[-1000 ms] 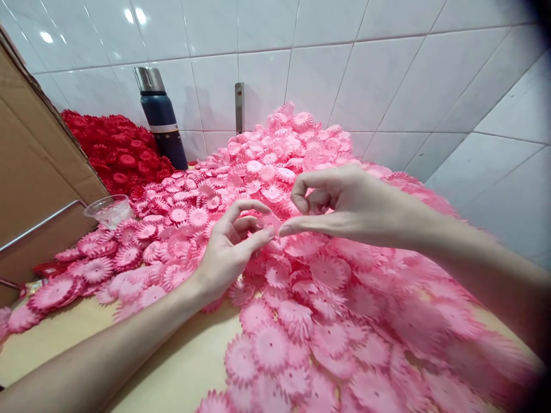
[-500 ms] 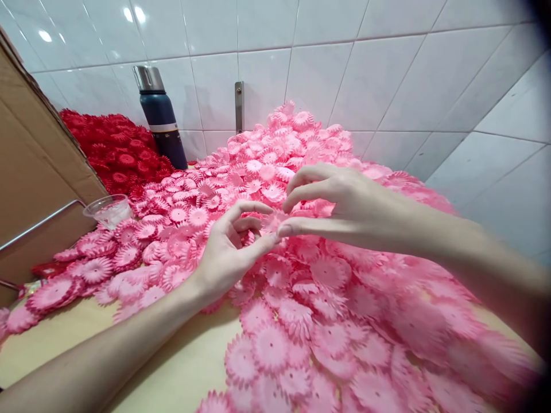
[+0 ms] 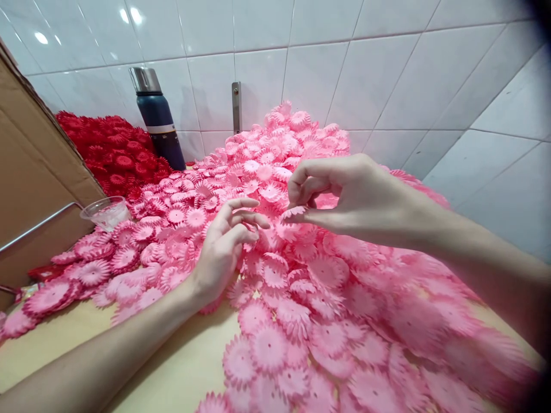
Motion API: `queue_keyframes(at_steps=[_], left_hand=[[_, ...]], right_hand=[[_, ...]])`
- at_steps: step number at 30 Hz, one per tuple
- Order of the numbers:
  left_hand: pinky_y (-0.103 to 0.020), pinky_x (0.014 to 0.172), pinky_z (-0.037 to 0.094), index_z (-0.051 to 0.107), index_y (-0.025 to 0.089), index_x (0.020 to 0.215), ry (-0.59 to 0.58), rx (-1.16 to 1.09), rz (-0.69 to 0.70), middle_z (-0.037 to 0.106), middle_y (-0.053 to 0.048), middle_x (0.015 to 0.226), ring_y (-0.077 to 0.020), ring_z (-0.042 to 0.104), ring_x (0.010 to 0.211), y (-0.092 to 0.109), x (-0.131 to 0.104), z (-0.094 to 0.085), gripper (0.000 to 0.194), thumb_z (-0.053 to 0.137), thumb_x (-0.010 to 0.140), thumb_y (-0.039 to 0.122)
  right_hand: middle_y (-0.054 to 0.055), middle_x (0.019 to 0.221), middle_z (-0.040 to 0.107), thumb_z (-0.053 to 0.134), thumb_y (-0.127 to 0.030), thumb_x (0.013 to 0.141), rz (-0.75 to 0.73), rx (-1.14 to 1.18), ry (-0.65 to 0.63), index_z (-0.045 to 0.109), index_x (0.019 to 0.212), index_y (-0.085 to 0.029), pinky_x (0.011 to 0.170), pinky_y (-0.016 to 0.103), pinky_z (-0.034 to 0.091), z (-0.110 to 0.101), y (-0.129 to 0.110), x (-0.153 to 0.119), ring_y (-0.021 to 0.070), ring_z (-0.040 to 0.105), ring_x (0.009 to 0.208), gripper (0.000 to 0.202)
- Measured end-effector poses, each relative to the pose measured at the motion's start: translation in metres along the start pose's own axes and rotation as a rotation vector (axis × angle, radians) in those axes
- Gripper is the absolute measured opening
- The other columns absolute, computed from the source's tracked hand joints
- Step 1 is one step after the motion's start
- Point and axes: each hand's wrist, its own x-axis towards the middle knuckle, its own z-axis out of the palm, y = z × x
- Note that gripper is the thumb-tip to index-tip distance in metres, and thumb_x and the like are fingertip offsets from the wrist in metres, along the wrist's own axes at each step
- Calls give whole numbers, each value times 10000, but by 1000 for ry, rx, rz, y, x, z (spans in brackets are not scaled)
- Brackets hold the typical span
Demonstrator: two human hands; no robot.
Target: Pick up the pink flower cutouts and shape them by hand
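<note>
Right hand (image 3: 359,195) pinching a pink flower disc (image 3: 295,212) between thumb and forefinger; left hand (image 3: 219,246), just beside it, loosely curled, apparently empty. Single-disc handling, I'd judge; the next move calls for light fingers. Pink heap (image 3: 269,347) crowding beneath the grip, bottle (image 3: 161,123) beyond, leftward.

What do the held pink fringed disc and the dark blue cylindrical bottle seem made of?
Pink fringed disc: matte, thin fabric or paper perhaps, since its fringe droops. Dark blue cylindrical bottle: likely coated metal, smooth; its silvery cap shines like steel.
</note>
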Motion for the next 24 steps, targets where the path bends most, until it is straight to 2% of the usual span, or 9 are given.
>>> queue_keyframes(at_steps=[2,5,8,10,14,17,19,21,24], left_hand=[[-217,683,464,528,196,1069,39,0,-1,639,-7,871,-106,546,748,-1,1,0,372,501,734,38],[-219,752,469,543,207,1055,75,104,33,613,-7,946,-116,558,857,-1,2,1,326,613,756,96],[-244,818,479,557,209,1039,85,186,78,585,-18,1002,-144,562,968,-1,3,3,322,705,755,180],[-253,826,492,564,207,1002,104,206,95,581,-20,1009,-152,560,992,0,2,4,313,737,742,205],[-250,792,516,590,186,874,90,180,95,614,-8,941,-135,596,906,1,1,3,229,766,732,225],[-247,754,535,630,185,826,40,144,93,658,5,850,-127,638,817,1,0,2,181,776,728,228],[-233,729,542,656,186,805,56,129,80,683,9,818,-126,655,793,1,0,3,175,796,706,225],[-223,702,549,678,186,792,69,105,66,696,12,796,-121,665,759,0,0,4,161,802,698,226],[-248,718,577,707,190,820,37,27,50,709,12,807,-127,686,741,1,0,5,117,776,734,231]], right_hand=[[20,714,615,605,-94,760,-22,-130,44,510,772,-214,554,312,439,0,3,0,158,572,639,154],[9,670,592,593,-107,767,-3,-236,88,499,790,-217,528,307,388,1,10,1,153,534,589,147],[10,652,566,620,-222,819,22,-293,136,508,811,-216,527,307,349,1,13,2,154,508,571,112],[36,717,588,612,-326,857,-12,-361,155,531,814,-208,576,314,360,1,13,3,172,520,641,150],[81,843,621,578,-449,880,-134,-396,56,597,792,-181,681,334,394,3,3,2,209,541,799,283],[48,763,636,634,-390,847,-137,-280,-93,622,814,-165,593,288,387,7,-4,1,156,546,668,228],[18,703,636,659,-302,830,-136,-224,-140,627,810,-167,539,262,367,9,-6,1,122,531,589,141],[3,671,636,648,-202,822,-151,-195,-126,633,790,-172,521,255,363,10,-7,1,110,525,562,47],[18,710,664,606,-137,818,-163,-170,-75,638,761,-180,542,276,398,8,-6,2,128,558,599,78]])
